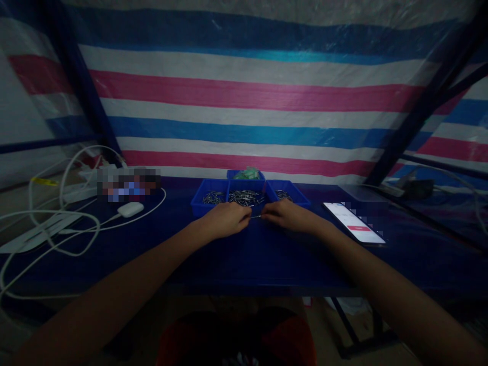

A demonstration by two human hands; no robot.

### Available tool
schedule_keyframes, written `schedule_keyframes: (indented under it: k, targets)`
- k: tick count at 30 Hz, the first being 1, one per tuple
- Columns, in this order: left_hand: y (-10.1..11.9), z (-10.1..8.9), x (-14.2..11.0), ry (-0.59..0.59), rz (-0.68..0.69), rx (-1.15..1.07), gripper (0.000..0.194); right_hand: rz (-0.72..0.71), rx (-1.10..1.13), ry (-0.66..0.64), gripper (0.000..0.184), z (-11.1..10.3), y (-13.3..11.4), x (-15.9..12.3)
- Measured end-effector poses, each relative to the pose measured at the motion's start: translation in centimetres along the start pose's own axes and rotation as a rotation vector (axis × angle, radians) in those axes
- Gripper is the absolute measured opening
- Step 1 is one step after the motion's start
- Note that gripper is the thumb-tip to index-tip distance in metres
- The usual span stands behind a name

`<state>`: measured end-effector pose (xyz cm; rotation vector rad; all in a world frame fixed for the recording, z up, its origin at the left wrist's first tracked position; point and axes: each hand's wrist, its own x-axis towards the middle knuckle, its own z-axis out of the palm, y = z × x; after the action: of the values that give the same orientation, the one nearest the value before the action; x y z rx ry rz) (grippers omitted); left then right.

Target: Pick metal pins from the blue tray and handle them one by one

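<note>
A thin metal rod (255, 217) spans the gap between my two hands, just in front of several blue bins. My left hand (227, 219) pinches its left end, fingers closed. At the other end, the fingertips of my right hand (286, 214) are closed on it too. Small slim metal pieces fill the middle bin (246, 196) right behind my hands. Similar metal pieces (213, 197) lie in the left bin (196, 205), and more metal pieces (282, 194) in the right bin (300, 197). The rear bin holds a green, crumpled bundle (247, 174).
A lit phone (354, 223) lies on the blue table (259, 264) to the right. Tangled white cables (76, 231) and a white charger-like block (130, 209) lie at left. Blue metal posts (82, 86) and a striped plastic sheet (244, 96) enclose the back.
</note>
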<state>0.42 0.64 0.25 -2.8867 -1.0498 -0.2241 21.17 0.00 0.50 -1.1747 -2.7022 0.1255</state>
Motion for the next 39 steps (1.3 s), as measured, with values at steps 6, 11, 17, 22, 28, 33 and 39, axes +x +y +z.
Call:
schedule_keyframes:
  k: [6, 11, 17, 22, 28, 33, 39]
  targets:
    - [-0.09, 0.03, 0.06, 0.001, 0.0, 0.013, 0.023, 0.0, -0.004, -0.006, 0.021, 0.08, 0.22, -0.03]
    - [-0.21, 0.19, 0.08, 0.002, -0.013, 0.007, 0.022, -0.003, 0.015, -0.042, 0.018, 0.12, 0.07, -0.01]
    - [0.02, -0.01, 0.01, -0.006, -0.015, -0.007, 0.021, -0.008, 0.053, -0.063, 0.015, 0.18, -0.29, 0.03]
    - [0.16, -0.22, 0.01, -0.021, -0.013, 0.004, 0.021, 0.007, 0.087, -0.052, 0.011, 0.07, -0.4, -0.02]
    - [-0.06, -0.02, 0.01, -0.031, -0.022, 0.012, 0.021, 0.012, 0.09, -0.056, 0.01, 0.05, -0.52, 0.02]
    - [-0.05, 0.02, 0.06, -0.038, -0.03, 0.001, 0.022, -0.01, 0.085, -0.033, 0.01, 0.24, -0.4, -0.03]
    - [-0.01, 0.0, 0.03, -0.034, -0.025, 0.005, 0.023, -0.002, 0.097, -0.029, 0.01, 0.33, -0.33, -0.05]
